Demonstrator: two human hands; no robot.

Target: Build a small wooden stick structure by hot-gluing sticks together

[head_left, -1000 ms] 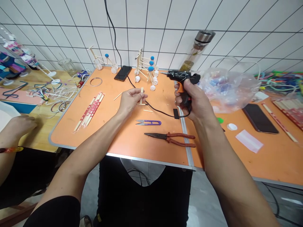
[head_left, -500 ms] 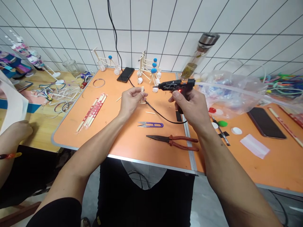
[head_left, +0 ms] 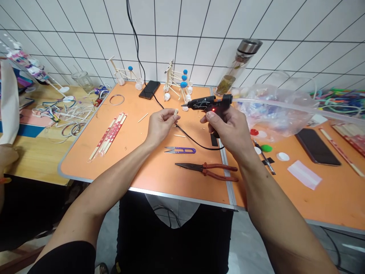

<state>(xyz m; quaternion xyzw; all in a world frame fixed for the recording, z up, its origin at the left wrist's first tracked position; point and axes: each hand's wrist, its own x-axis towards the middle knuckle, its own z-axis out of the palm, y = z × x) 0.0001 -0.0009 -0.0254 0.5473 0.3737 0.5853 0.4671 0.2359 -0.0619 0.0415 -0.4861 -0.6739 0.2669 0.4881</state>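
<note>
My left hand (head_left: 161, 126) pinches small wooden sticks (head_left: 176, 112) between thumb and fingertips; how many is partly hidden. Wrapped around the handle of a black hot glue gun (head_left: 209, 102) is my right hand (head_left: 228, 123). The gun's red light glows, and its nozzle points left, just above and right of the sticks, apart from them. A long translucent glue stick (head_left: 265, 102) extends from the gun's back. Below the hands lie purple thread snips (head_left: 180, 150) and red-handled long-nose pliers (head_left: 207, 170). Behind stands a stick frame (head_left: 173, 80) with blue balls.
Packaged chopsticks (head_left: 108, 137) lie at left, and a phone (head_left: 149, 90) is at the back. A glass bottle (head_left: 238, 68) stands before the tiled wall. Plastic bags (head_left: 273, 110) and another phone (head_left: 317, 146) are on the right. A black cord (head_left: 196, 141) crosses the table. Another person's hand (head_left: 8, 155) is at far left.
The sticks in my left hand have been tilted and show shorter now. My right hand keeps the glue gun nearly in place. The other person's hand has moved left.
</note>
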